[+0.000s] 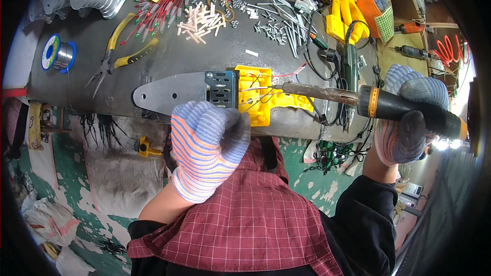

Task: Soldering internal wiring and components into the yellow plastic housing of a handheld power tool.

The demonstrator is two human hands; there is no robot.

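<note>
My right hand (411, 110), in a striped knit glove, is closed round the black handle of a soldering iron (327, 92). The iron lies almost level, its thin tip over an open yellow plastic housing (262, 74) with thin wires inside. A flat grey metal blade (163, 94) with a rounded end and two holes extends left from the housing, under a dark slotted bracket (220, 86). My left hand (207, 140), gloved alike, is closed against the near edge of bracket and housing; its fingertips hide what they grip. A red wire (284, 75) leads right from the housing.
Pliers (110, 59) and a solder spool (59, 53) lie left. Behind are red wires (166, 7), pale sticks (199, 20) and loose screws (271, 30). A green corded tool (350, 71) and yellow housings (345, 15) stand right. The bench's front edge (286, 132) runs close to me.
</note>
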